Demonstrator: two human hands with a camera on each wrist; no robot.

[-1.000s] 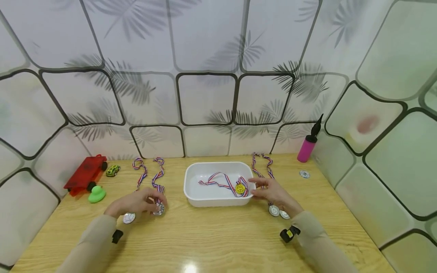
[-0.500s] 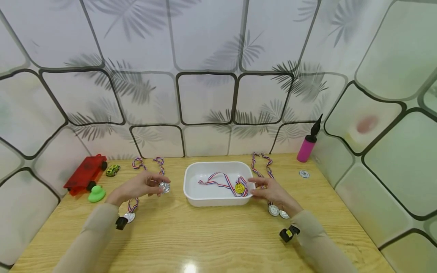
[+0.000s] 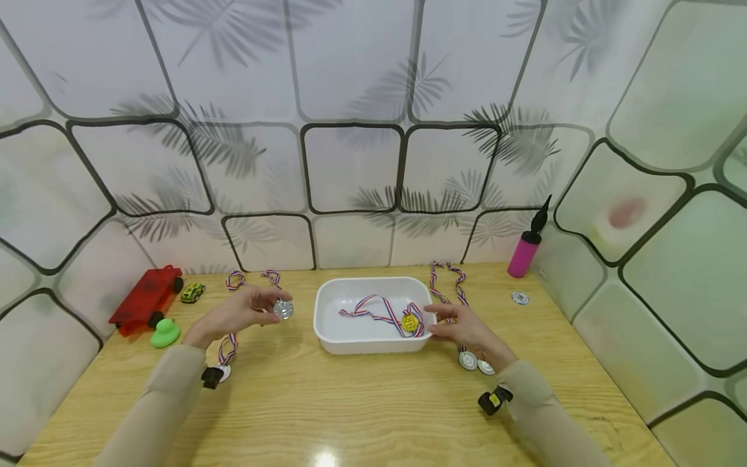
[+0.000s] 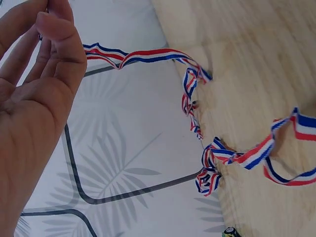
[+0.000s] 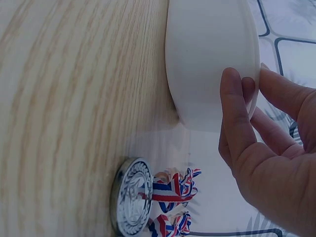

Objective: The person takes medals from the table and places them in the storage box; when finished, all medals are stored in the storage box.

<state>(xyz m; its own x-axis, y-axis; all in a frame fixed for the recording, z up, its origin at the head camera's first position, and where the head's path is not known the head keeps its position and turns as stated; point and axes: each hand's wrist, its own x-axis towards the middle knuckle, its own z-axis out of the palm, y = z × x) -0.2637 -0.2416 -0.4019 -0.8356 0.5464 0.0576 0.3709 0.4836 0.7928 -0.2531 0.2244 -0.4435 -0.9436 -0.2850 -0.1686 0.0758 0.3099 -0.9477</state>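
Note:
My left hand (image 3: 236, 311) pinches a silver medal (image 3: 284, 309) at its edge, above the table and left of the white plastic tray. Its striped red, white and blue ribbon (image 4: 153, 55) trails back from the fingers toward the wall in the left wrist view. My right hand (image 3: 467, 329) holds the right end of the white tray (image 3: 373, 347), fingers and thumb on either side of the rim in the right wrist view. Inside the tray lies a gold medal (image 3: 410, 323) with its ribbon spread leftward.
Another silver medal (image 3: 225, 372) lies under my left wrist. Two silver medals (image 3: 468, 360) lie by my right wrist. At left are a red toy car (image 3: 146, 297), a small green car (image 3: 193, 292) and a green duck (image 3: 166, 333); at right, a pink pump (image 3: 523, 258) and round chip (image 3: 520, 298).
My left hand has lifted the silver medal off the table and moved it up and slightly right, its ribbon trailing. The right hand has stayed on the tray.

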